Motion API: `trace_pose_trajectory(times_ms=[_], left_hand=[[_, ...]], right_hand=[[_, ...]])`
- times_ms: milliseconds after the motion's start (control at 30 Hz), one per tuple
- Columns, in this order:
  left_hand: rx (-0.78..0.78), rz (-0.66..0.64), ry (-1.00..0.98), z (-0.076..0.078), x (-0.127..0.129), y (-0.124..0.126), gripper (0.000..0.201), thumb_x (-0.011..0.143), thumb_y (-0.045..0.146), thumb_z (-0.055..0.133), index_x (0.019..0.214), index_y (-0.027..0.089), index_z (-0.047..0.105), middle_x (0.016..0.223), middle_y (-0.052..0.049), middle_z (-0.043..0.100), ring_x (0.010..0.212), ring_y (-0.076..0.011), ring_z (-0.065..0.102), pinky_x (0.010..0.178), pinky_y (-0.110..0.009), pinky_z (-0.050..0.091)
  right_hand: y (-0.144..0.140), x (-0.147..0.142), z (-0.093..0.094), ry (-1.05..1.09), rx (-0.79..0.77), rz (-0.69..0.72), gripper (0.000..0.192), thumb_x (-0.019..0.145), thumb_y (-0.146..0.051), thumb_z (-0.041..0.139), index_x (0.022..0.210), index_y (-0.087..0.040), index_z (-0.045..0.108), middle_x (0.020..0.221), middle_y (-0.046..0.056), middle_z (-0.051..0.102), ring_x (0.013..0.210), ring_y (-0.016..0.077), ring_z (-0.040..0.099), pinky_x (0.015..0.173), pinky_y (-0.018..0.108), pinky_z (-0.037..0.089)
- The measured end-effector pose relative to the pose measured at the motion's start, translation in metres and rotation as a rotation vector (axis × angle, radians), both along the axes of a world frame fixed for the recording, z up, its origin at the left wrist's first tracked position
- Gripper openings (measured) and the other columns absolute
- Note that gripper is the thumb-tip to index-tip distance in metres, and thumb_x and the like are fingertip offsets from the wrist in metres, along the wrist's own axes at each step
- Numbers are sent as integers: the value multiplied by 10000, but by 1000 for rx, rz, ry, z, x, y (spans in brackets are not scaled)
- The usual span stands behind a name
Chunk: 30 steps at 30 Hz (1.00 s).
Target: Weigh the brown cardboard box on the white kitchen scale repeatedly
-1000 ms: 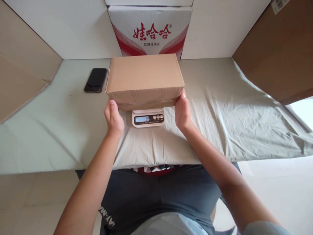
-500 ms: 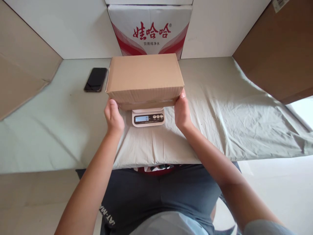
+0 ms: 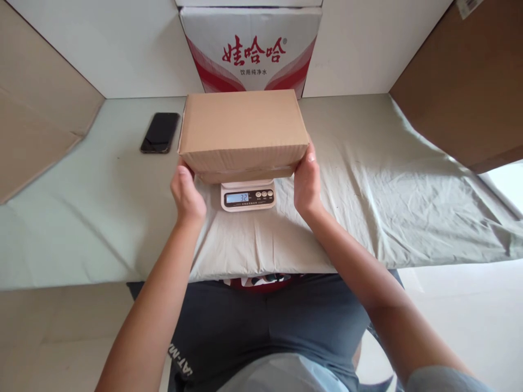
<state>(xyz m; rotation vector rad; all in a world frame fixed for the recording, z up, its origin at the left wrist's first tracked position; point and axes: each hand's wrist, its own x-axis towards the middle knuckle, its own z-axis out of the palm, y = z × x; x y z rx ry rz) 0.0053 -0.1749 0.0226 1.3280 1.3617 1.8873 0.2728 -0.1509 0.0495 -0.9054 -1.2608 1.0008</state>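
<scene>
A closed brown cardboard box (image 3: 245, 121) rests on a small white kitchen scale (image 3: 248, 206), covering its platform. The lit display on the scale's front shows digits that look like 32. At the box's lower left corner is my left hand (image 3: 187, 193), thumb near the front edge and fingers partly hidden behind the side. My right hand (image 3: 307, 182) is against the lower right corner, its fingers partly hidden along that side. Both hands keep the box between them.
A black phone (image 3: 160, 133) lies on the pale green cloth (image 3: 351, 218) left of the box. Behind stands a white and red carton (image 3: 253, 32) with Chinese print. Large brown cardboard panels flank the table at left (image 3: 41, 103) and right (image 3: 466, 87).
The scale's reading has gone from 0 to about 32. My hands have shifted slightly outward, and the box has barely moved.
</scene>
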Motion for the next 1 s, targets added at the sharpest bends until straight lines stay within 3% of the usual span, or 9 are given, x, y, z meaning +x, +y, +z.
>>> trace_pose_trajectory(times_ms=[100, 200, 333, 467, 700, 833, 1000], left_hand=[[78, 91, -92, 4, -10, 5, 915, 1008, 912, 517, 1501, 160, 684, 1729, -226, 604, 1688, -349, 512, 1403, -513, 406], [40, 141, -129, 4, -19, 11, 1037, 984, 955, 445, 1610, 140, 589, 1825, -245, 479, 1745, -341, 432, 1398, -505, 419], [-27, 169, -115, 2, -25, 18, 1198, 968, 1011, 267, 1674, 73, 504, 1822, -284, 464, 1729, -339, 462, 1384, -470, 447], [-69, 188, -122, -1, -30, 23, 1288, 972, 1005, 58, 1711, 17, 429, 1829, -307, 437, 1735, -333, 452, 1384, -455, 443], [-73, 158, -167, -7, -31, 37, 1199, 1026, 933, -26, 1701, 72, 463, 1838, -287, 435, 1731, -329, 458, 1388, -486, 424], [-85, 136, -240, -4, -26, 41, 1168, 1065, 852, -89, 1701, 28, 442, 1833, -304, 431, 1699, -314, 504, 1394, -477, 415], [-103, 133, -264, 2, -26, 43, 1146, 1079, 758, -182, 1715, 20, 420, 1842, -276, 433, 1701, -278, 501, 1395, -441, 410]], right_hand=[[4, 8, 3, 45, -39, -88, 907, 971, -928, 385, 1739, -446, 403, 1910, -58, 366, 1860, 281, 195, 1525, 610, 230], [12, 16, 2, 111, -68, -145, 977, 901, -1006, 412, 1690, -432, 461, 1922, -53, 334, 1863, 277, 182, 1536, 582, 201], [23, 22, -8, 60, -75, -117, 993, 900, -1041, 362, 1691, -452, 479, 1922, -76, 332, 1874, 299, 117, 1532, 638, 186], [34, 25, -24, 72, -85, -132, 1009, 927, -1011, 367, 1719, -395, 472, 1933, -31, 323, 1871, 301, 139, 1529, 642, 208], [61, 34, -49, 73, -93, -122, 1025, 903, -1030, 373, 1681, -384, 542, 1914, -17, 378, 1868, 313, 153, 1521, 667, 211], [69, 31, -51, 169, -149, -176, 1092, 880, -1005, 429, 1711, -299, 492, 1927, 43, 353, 1857, 301, 214, 1525, 625, 228], [73, 31, -49, 190, -147, -158, 1025, 901, -958, 439, 1691, -308, 506, 1915, 29, 387, 1855, 275, 223, 1524, 610, 243]])
